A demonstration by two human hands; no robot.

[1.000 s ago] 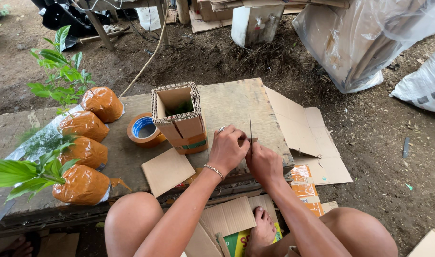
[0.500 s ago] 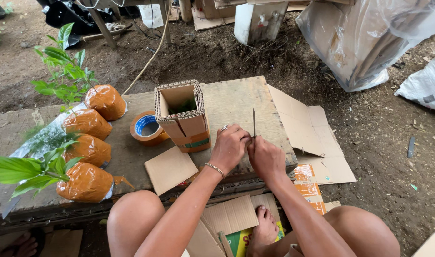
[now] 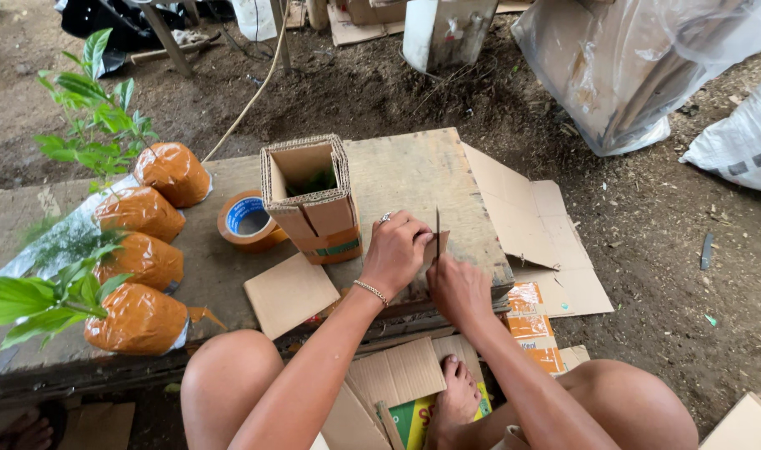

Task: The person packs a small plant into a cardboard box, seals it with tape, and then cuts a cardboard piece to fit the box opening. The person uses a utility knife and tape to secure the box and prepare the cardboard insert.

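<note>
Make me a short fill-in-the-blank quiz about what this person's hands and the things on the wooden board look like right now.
1. The right hand holds a thin blade pointing ____.
2. The left hand pinches a small piece of ____ against that blade.
3. The roll of tape lies to the ____ of the open cardboard box.
4. The number of orange-wrapped seedling bags on the board is ____.

Missing words: up; cardboard; left; four
</note>
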